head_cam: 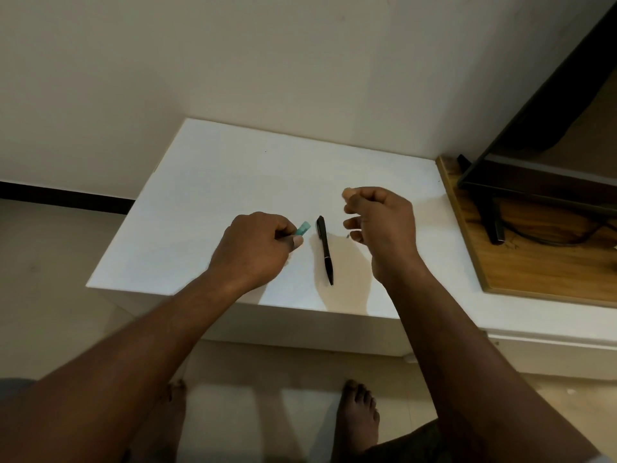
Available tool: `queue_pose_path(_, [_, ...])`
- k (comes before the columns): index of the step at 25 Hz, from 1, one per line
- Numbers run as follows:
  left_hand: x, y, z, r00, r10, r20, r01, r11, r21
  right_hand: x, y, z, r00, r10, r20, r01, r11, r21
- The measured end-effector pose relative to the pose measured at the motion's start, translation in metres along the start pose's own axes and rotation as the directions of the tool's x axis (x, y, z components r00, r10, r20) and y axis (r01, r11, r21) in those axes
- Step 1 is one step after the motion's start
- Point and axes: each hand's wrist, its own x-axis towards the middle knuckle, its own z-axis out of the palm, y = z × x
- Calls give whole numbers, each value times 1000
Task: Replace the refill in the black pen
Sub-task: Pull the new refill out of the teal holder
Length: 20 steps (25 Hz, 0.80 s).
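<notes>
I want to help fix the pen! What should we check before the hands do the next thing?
1. Black pen lies flat on the white table, within reach: ok.
2. Nothing on top of the pen: ok.
3. Left hand holds a small teal piece: ok.
4. Right hand is free to grab: cannot tell, fingers curled.
5. New refill in sight: cannot tell.
6. Pen already opened: not ok, it looks whole.

Left of the black pen (325, 249), the left hand (254, 248) hides most of a teal piece (303, 227) in its grip. Right of the pen, a tiny speck (348, 235) on the worktop (213, 182) is too small to identify, and the right hand (380, 225) hides whatever its curled fingers may enclose.
</notes>
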Motion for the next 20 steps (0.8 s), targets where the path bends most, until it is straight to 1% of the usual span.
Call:
queue_pose_path(1, [0, -1, -1, 1000, -25, -14, 25, 999, -46, 2, 0, -4, 1000, -12, -25, 12, 1000, -2])
queue_pose_path(2, [0, -1, -2, 998, -51, -30, 47, 993, -104, 3, 2, -5, 999, -34, -9, 34, 998, -46])
queue_pose_path(4, [1, 0, -4, 994, -85, -73, 72, 983, -166, -1, 8, -1, 991, -91, 97, 111, 966, -232])
queue_pose_path(5, [2, 1, -6, 991, -90, -103, 74, 985, -156, -4, 13, 5, 978, -121, 170, 176, 914, -366])
queue_pose_path(6, [3, 0, -7, 987, -94, -130, 76, 988, -137, -7, 19, 11, 958, -143, 248, 254, 823, -509])
queue_pose_path(7, [4, -1, -7, 984, -99, -147, 81, 989, -122, -9, 25, 17, 936, -147, 320, 326, 705, -630])
queue_pose_path(8, [4, -2, -8, 984, -106, -145, 90, 990, -112, -11, 29, 23, 919, -144, 366, 375, 602, -705])
queue_pose_path(9, [3, -4, -8, 985, -117, -127, 104, 989, -103, -12, 33, 27, 914, -150, 378, 396, 543, -740])
queue_pose_path(10, [3, -5, -7, 987, -129, -97, 121, 989, -88, -12, 35, 30, 917, -169, 361, 393, 534, -749])
queue_pose_path(13, [2, -6, -4, 988, -149, -29, 149, 989, -3, -12, 37, 32, 942, -242, 234, 336, 618, -711])
queue_pose_path(14, [2, -5, -3, 989, -146, -26, 146, 989, 20, -11, 38, 31, 944, -254, 213, 328, 626, -707])
queue_pose_path(20, [3, -5, -4, 989, -150, -14, 150, 987, 48, -2, 34, 23, 954, -238, 183, 297, 670, -680])
